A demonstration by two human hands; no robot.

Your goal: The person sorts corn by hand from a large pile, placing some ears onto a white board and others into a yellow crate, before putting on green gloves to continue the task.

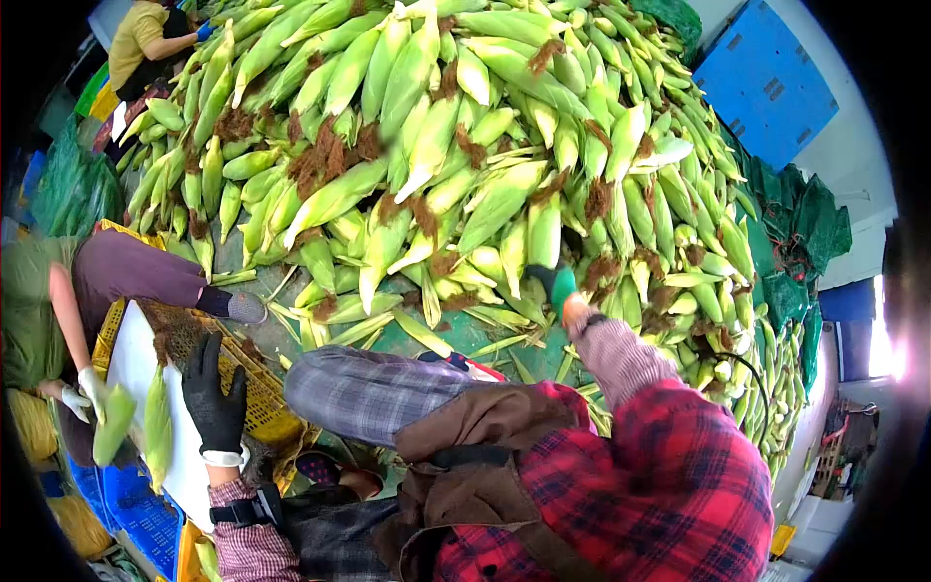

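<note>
My left hand [215, 396], in a black glove with a white cuff, is held over the edge of a white board [184, 485]. Its fingers are spread, and nothing is in them. Just left of it, an ear of corn in its green husk [157, 427] lies on the board, brown silk at its top. My right hand [560, 289], in a green and black glove, reaches to the lower edge of a big heap of unhusked corn [417, 107]. It is beside an ear of corn [545, 231]; whether its fingers close on anything is hard to see.
At left, a co-worker's white-gloved hand [94, 393] holds another corn ear [114, 427]. Yellow crates [257, 388] and a blue crate [136, 509] stand around the board. Another person [145, 44] is behind the heap. Loose husks lie on the green floor [465, 335].
</note>
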